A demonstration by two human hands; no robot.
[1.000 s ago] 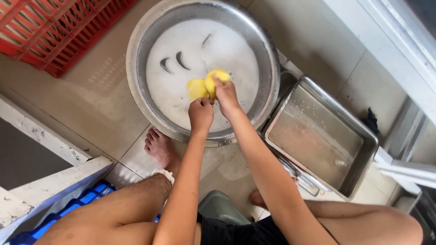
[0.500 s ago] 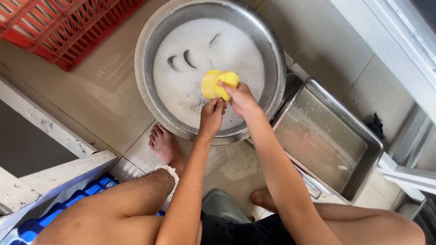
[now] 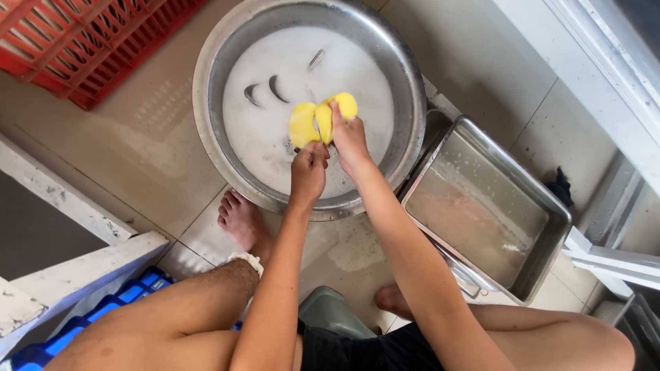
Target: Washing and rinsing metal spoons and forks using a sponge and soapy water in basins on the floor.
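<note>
Head view: person is squatting over a big round metal basin [image 3: 227, 148] full of soapy white water. Both hands are working one yellow sponge [image 3: 313, 122] held just above the suds, about mid-basin. Left hand [image 3: 308, 172] is gripping something under the sponge's lower edge, fingers curled tight; what it is pinching is hidden, so cannot tell. Right hand [image 3: 349, 137] is clamping the sponge, fingers wrapped over its folded top, thumb side hidden.

Three pieces of cutlery [image 3: 276, 88] are poking out of the foam, to the far left of the hands and apart from them. A rectangular steel tray [image 3: 550, 206] with shallow cloudy water is sitting just right of the basin. A red plastic crate [image 3: 89, 48] is lying far left on the tile floor [image 3: 124, 158].

Doing it well, as a judgement: keeping the sponge folded around the item, steadying with the left hand, rubbing low over the basin so drips are falling back in.
</note>
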